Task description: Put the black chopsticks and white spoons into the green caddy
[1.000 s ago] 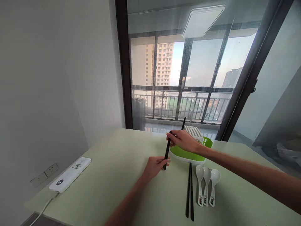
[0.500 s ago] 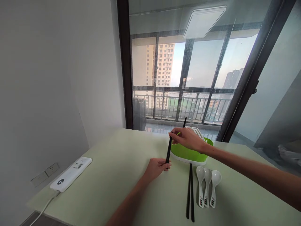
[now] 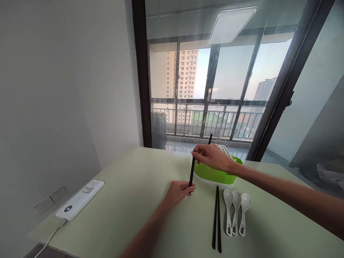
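Both hands pinch one black chopstick [image 3: 191, 171] upright at 12 o'clock: left hand [image 3: 177, 191] at its foot, right hand [image 3: 212, 157] at its top. A loose grip could tip it against the green holder [image 3: 215, 175] on the table [image 3: 129, 200].

Table [image 3: 129, 200]: pale green, beneath both hands.
Holder [image 3: 215, 175]: green, under the right hand [image 3: 212, 159].
Chopstick pair [image 3: 216, 218], three spoons [image 3: 236, 213]: right of the left hand [image 3: 177, 191].
Power strip [image 3: 80, 199]: far left.

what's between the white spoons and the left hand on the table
In the head view, a pair of black chopsticks lies flat on the table between the three white spoons and the left hand.
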### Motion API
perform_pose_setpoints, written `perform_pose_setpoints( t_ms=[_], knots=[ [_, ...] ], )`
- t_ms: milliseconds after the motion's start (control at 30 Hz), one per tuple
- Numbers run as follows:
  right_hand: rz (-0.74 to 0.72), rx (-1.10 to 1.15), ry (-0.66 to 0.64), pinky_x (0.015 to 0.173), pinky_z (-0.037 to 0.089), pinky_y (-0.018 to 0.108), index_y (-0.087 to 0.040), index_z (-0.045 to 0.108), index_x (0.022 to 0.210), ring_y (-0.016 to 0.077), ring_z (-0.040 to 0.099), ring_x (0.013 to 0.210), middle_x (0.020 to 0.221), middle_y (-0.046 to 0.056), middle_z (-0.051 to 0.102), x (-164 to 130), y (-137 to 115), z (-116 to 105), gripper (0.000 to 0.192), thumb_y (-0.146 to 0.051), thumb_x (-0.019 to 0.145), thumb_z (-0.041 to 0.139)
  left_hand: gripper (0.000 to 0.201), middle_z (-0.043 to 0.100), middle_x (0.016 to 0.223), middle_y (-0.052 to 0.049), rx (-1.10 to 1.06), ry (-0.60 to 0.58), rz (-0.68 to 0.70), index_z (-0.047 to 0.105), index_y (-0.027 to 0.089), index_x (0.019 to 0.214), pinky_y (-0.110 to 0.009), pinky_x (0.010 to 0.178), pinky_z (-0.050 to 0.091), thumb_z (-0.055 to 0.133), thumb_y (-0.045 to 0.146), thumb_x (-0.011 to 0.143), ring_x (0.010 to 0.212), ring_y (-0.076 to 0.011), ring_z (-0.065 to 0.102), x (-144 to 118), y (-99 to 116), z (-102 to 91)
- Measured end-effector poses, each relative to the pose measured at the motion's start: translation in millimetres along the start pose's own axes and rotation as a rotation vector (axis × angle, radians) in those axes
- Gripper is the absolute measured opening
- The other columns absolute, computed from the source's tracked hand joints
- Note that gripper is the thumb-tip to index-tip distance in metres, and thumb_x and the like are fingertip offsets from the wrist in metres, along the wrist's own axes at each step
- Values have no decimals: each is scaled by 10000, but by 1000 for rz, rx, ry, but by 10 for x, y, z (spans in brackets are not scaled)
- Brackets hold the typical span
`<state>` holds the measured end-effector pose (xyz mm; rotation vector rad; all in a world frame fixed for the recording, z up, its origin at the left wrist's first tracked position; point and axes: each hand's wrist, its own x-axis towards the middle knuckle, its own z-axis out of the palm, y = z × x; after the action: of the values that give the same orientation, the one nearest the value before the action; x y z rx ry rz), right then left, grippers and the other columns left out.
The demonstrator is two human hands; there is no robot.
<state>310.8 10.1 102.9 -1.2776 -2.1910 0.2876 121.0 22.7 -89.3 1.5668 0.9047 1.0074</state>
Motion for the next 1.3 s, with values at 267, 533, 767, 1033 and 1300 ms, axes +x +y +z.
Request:
perform_pose_setpoints(
  t_ms=[267,533,767,1033,1300],
  knots=[
    [38,74,-40,618,498,251,-199,680,847,168,727,664,710,8,752,10,6,-106,308,-452,941,531,394,783,885,-96,10,52,26,800,157,993,-340,721,596,746,488,785,800,-223,720,28,9,-8],
    [16,216,-45,721,568,311,-171,669,841,188,735,740,789,69,761,170,66,-486,390,-545,911,581,413,778,897,-111,-57,119,51,772,142,988,-265,603,546,728,513,812,764,-205,713,45,147,-27],
    [46,211,-147,624,569,296,-191,647,951,188,727,742,956,93,750,170,141,-627,499,-679,863,589,416,748,835,-97,-96,90,122,762,123,924,-254,595,529,672,525,863,761,-197,699,24,257,-34],
    [71,174,-345,580,510,284,-169,653,1159,154,651,576,814,39,720,39,189,-242,688,-748,788,629,396,761,836,-91,-82,-72,94,782,125,935,-244,626,529,668,500,879,771,-185,697,-30,197,68],
    [-30,163,-358,554,490,259,-193,622,774,151,635,538,618,3,665,-24,101,-148,475,-653,881,572,413,788,912,-90,23,-149,54,804,145,1036,-295,724,562,734,490,819,807,-214,715,-50,67,94]
  ],
)
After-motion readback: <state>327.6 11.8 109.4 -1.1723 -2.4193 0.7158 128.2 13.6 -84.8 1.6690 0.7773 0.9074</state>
